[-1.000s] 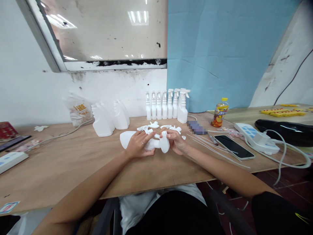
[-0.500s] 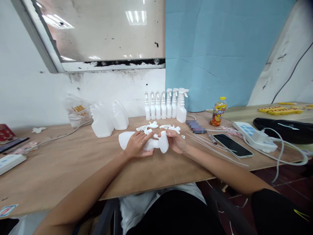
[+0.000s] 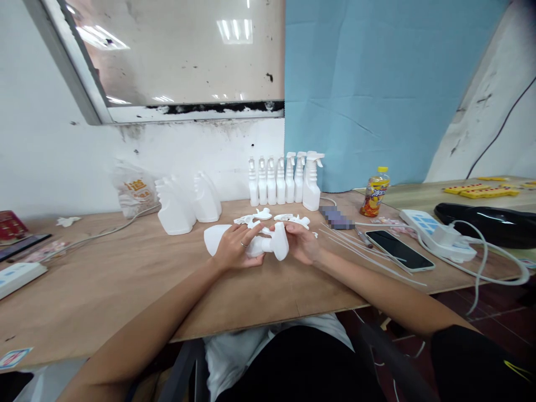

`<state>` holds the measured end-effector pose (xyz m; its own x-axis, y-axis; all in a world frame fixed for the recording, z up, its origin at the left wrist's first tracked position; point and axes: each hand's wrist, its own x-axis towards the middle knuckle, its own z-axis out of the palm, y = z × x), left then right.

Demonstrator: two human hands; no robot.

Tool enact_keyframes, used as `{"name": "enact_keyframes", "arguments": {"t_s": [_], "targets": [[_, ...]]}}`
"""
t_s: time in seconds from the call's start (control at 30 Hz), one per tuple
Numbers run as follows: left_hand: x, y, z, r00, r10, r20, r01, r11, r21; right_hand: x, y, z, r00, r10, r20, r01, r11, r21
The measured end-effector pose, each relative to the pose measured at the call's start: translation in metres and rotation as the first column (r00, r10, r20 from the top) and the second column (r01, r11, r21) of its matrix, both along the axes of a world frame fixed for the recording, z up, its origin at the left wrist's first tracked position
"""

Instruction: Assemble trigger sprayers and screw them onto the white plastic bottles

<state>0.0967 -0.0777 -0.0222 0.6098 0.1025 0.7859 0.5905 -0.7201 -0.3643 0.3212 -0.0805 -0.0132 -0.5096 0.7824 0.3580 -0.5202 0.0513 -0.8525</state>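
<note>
A white spray bottle (image 3: 213, 240) lies on its side between my hands, low over the wooden table (image 3: 138, 279). My left hand (image 3: 238, 245) is wrapped round its body, with a ring on one finger. The sprayer head (image 3: 280, 245) points toward my right hand (image 3: 302, 243), whose fingertips pinch it at the top edge. Just behind my hands lie loose white sprayer parts (image 3: 263, 214) and more white trigger pieces (image 3: 295, 219). Part of the bottle's neck is hidden by my left fingers.
Several upright spray bottles (image 3: 270, 181) stand along the wall. White jugs (image 3: 173, 209) are at the back left. Thin white tubes (image 3: 368, 254), a phone (image 3: 400, 249), a drink bottle (image 3: 374, 195) and a power strip (image 3: 435, 234) lie or stand to the right.
</note>
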Motion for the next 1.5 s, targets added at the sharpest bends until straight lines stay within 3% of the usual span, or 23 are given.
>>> {"name": "enact_keyframes", "arguments": {"t_s": [0.17,0.53,0.83,1.5], "targets": [[0.0004,0.0,0.0005,1.0,-0.029,-0.008,0.029,1.0,0.003,-0.0002,0.002,-0.0038,1.0,-0.018,0.001,0.018,1.0,-0.002],[-0.0002,0.0003,-0.0011,0.999,-0.039,-0.02,0.039,0.999,-0.004,0.0035,-0.0048,0.0048,0.999,0.024,0.026,-0.025,0.997,0.069],[-0.0021,0.0033,-0.003,0.999,-0.034,-0.014,0.034,0.999,-0.01,0.0034,-0.0021,-0.0007,0.999,0.024,0.022,-0.026,0.995,0.101],[-0.0007,0.0017,-0.002,0.999,-0.037,-0.027,0.037,0.999,-0.004,0.0052,-0.0056,0.0017,0.999,-0.006,0.047,0.002,0.997,0.078]]}}
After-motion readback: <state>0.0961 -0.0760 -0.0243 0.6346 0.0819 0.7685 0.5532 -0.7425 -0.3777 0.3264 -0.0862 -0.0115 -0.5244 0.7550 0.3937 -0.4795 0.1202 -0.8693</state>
